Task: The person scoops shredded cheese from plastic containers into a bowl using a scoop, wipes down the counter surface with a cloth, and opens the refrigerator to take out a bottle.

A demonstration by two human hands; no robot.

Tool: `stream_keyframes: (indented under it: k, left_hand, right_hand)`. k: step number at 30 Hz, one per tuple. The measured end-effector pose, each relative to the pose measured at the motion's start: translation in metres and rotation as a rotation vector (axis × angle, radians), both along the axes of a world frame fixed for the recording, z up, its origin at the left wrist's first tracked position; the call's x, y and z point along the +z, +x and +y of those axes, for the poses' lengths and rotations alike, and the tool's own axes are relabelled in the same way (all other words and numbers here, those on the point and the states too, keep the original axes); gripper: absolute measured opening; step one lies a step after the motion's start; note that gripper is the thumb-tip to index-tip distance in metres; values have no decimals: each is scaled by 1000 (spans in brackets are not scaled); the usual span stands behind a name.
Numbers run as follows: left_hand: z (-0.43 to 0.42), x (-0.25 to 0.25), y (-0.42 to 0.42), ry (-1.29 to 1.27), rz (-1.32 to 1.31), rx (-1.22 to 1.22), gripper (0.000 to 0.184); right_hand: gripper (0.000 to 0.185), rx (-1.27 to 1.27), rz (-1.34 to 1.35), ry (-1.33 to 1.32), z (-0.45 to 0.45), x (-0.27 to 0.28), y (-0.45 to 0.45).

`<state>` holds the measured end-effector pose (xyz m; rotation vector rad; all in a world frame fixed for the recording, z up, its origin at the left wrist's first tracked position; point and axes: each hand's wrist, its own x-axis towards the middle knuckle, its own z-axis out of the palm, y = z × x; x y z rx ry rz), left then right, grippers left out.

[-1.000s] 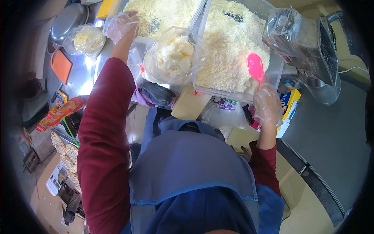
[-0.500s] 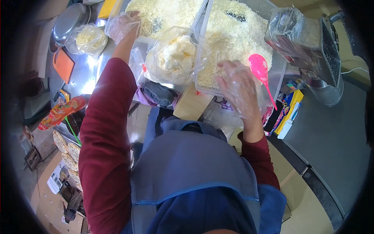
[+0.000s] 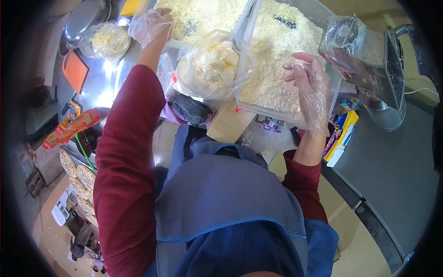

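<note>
My left hand [image 3: 154, 27], in a clear plastic glove, is at the left edge of the left tub [image 3: 177, 45] of white shreds that look like grated cheese. Its fingers are largely hidden by the loose glove. Above the right side of the right tub [image 3: 243, 69], my gloved right hand [image 3: 311, 85] is closed, fingers curled toward the thumb. Something whitish shows at its fingertips, too small to name. Grated white shreds [image 3: 272, 60] fill this tub. Between the hands, a clear bag [image 3: 184, 76] holds a soft white mass [image 3: 214, 64].
A plastic-wrapped machine [image 3: 357, 46] stands right of the tubs. To the left are a bag of shreds [image 3: 105, 41], a metal pan [image 3: 85, 23] and an orange board [image 3: 74, 71]. Dark cloths [image 3: 191, 111] and a yellow box [image 3: 341, 134] lie nearer me.
My right hand has moved right and up, and its spread fingers have curled. The pink spoon is no longer visible. My left hand stays at the left tub's edge.
</note>
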<state>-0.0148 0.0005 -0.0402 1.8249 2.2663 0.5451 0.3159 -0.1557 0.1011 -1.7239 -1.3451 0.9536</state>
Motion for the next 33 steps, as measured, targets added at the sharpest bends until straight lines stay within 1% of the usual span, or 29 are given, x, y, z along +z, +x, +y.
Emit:
stream_keyframes:
  k: [1, 2, 4, 5, 7, 8, 10, 11, 12, 14, 15, 16, 17, 18, 19, 21, 22, 24, 25, 27, 28, 30, 31, 33]
  left_hand:
    - [0, 0, 0, 11, -18, -5, 30]
    - [1, -6, -2, 10, -16, -1, 30]
    - [6, -17, -5, 21, -219, 18, 29]
    - [3, -11, -4, 19, -216, 26, 29]
    - [-6, 12, 7, 32, 47, 7, 28]
    - [-7, 19, 9, 34, 48, 6, 28]
    - [-10, 32, 12, -4, 42, -4, 30]
    - [-12, 37, 12, -25, 39, -8, 31]
    - [-13, 41, 11, -45, 36, -10, 33]
    - [-17, 45, 11, -95, 26, -17, 36]
    - [-18, 45, 12, -120, 17, -27, 37]
    - [-17, 45, 14, -143, 7, -38, 39]
    - [-17, 40, 13, -144, -1, -43, 39]
    - [-17, 33, 10, -73, 11, -46, 37]
    - [-17, 27, 8, -1, 23, -49, 35]
    - [-18, 24, 11, 26, -7, -55, 33]
    - [-19, 25, 11, 49, -28, -54, 31]
    - [-24, 26, 9, 94, -67, -46, 27]
    - [-25, 27, 9, 114, -87, -45, 26]
    - [-24, 25, 8, 149, -51, -64, 26]
    - [-23, 24, 7, 180, -8, -74, 26]
    - [-23, 32, 11, 170, -14, -65, 25]
    - [-24, 35, 13, 161, -15, -48, 24]
    - [-24, 31, 11, 208, -54, -68, 23]
  right_hand:
    - [17, 8, 125, -8, 1, -8, -1]
    - [17, 11, 127, -9, 0, -7, -3]
    - [17, 157, -269, 14, 0, -1, -10]
    - [17, 165, -266, 13, 0, 9, -20]
    - [23, 222, -35, 149, -3, 33, -51]
    - [23, 221, -35, 151, -3, 31, -61]
    - [29, 352, -427, 209, -5, 28, -74]
    - [35, 335, -367, 67, -2, 33, -76]
    - [35, 338, -368, 69, -1, 31, -73]
    - [37, 181, -96, 138, -5, 30, -55]
    - [40, 117, -149, 0, -7, 39, -44]
    - [40, 111, -157, -3, -11, 37, -28]
    - [40, 53, -402, 49, -17, 28, -10]
    - [40, -8, -645, 103, -24, 19, 6]
    - [40, -14, -652, 104, -30, 13, 18]
    - [41, 52, -1249, -257, -43, 0, 40]
    - [41, 42, -1252, -258, -48, -15, 55]
    - [35, 195, -1366, -232, -54, -41, 73]
    - [35, 186, -1368, -235, -56, -46, 74]
    - [32, 67, -1219, -366, -56, -45, 71]
    - [32, 61, -1223, -372, -52, -41, 71]
    - [32, -57, -984, -271, -39, -31, 70]
    - [32, -63, -988, -277, -31, -32, 69]
    - [34, 10, -906, 102, -6, -42, 62]
